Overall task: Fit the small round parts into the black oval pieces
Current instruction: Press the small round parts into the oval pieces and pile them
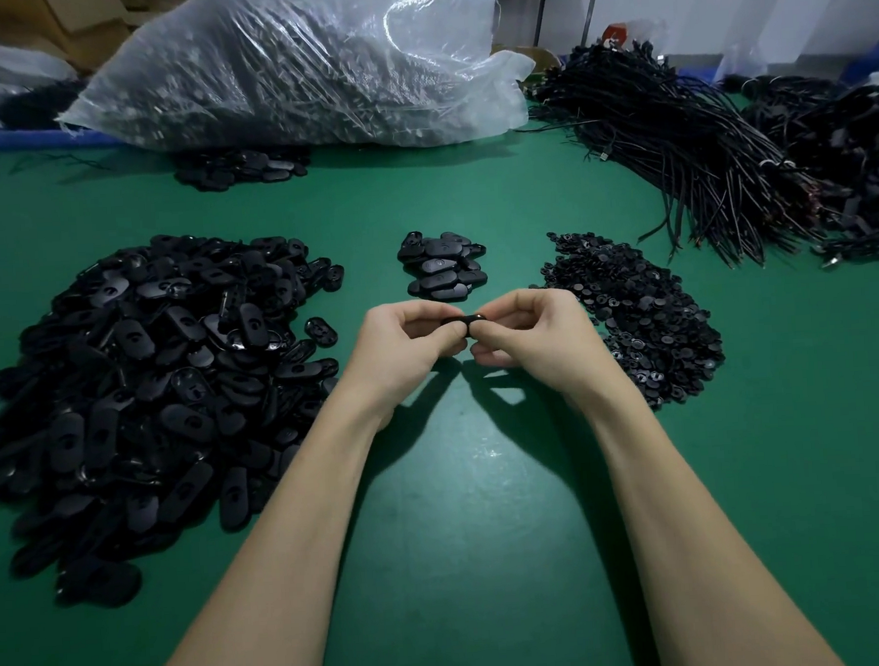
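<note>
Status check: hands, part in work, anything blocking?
Left hand and right hand both pinching one black oval piece above the green table. Round part's seating hidden by fingers. Nothing in the way; piles sit clear either side.

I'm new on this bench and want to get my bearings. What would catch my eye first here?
Front and centre, the left hand and right hand pinch one black oval piece between them above the green table. A big heap of oval pieces lies to the left, a heap of small round parts to the right. A bulging clear plastic bag fills the far side.
</note>
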